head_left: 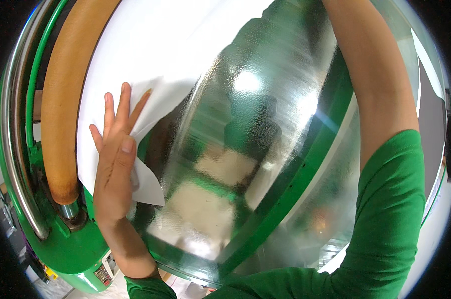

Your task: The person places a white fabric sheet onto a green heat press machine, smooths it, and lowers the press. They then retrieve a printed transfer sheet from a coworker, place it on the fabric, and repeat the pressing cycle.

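My left hand (115,159) rests on a large white sheet (151,45), its fingers spread and stretched out. The sheet's lower corner curls up beside the thumb. Under and right of the sheet lies a glossy, curved, see-through or mirror-like surface (220,169) with bright reflections; I cannot tell whether it is film, plastic or metal. My right forearm (375,74) reaches up along the right side. The right hand is beyond the top edge, so its fingers and anything in them are hidden.
Left of the sheet runs a thick brown roller (61,114) on a green machine frame (71,251). Beyond it are a shiny metal bar (9,129) and a thin green rod (34,79). A green band (280,199) borders the glossy surface on the right.
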Demonstrator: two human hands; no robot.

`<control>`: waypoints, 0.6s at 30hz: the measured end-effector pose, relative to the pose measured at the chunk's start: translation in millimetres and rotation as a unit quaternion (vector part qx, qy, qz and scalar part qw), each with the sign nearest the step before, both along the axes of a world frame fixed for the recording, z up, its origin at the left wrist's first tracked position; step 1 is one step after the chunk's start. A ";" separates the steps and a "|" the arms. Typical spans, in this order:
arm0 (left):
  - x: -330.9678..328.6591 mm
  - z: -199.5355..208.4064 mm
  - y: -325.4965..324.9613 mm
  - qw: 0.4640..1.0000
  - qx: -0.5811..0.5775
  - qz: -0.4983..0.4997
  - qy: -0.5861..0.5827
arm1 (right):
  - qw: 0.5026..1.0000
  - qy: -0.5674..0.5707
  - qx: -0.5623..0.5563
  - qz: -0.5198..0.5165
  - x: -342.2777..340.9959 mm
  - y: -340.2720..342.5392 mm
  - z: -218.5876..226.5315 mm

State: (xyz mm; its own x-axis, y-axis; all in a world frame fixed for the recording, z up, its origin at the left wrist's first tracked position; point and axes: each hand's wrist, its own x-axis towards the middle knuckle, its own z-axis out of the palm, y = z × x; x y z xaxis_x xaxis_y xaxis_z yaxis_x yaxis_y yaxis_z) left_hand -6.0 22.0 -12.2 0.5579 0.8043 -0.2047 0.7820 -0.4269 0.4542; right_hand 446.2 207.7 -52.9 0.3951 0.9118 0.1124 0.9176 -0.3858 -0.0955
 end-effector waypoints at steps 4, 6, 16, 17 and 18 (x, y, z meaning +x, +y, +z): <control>-1.6 1.0 1.9 1.000 -0.008 0.008 -0.010 | 1.000 0.004 -0.003 0.000 -0.7 -0.1 1.6; -1.5 1.8 2.6 1.000 -0.013 0.006 -0.017 | 1.000 0.003 -0.007 -0.003 -1.6 0.8 3.5; -3.1 6.4 2.6 1.000 -0.020 0.008 -0.023 | 1.000 0.006 -0.013 -0.008 -4.3 5.1 5.5; -2.4 4.7 4.1 0.999 -0.014 0.006 -0.028 | 1.000 0.005 -0.011 -0.011 -3.7 7.1 4.7; -1.5 3.5 5.8 0.999 -0.008 0.005 -0.035 | 1.000 0.001 -0.008 -0.014 -2.7 9.0 4.6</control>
State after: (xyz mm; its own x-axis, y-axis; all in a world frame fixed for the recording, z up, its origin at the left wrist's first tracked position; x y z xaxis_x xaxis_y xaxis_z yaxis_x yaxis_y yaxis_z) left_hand -7.5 27.7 -8.7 0.5635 0.8068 -0.1777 0.7521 -0.4121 0.5143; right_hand 443.5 216.7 -48.3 0.4216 0.9017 0.0959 0.9058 -0.4138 -0.0912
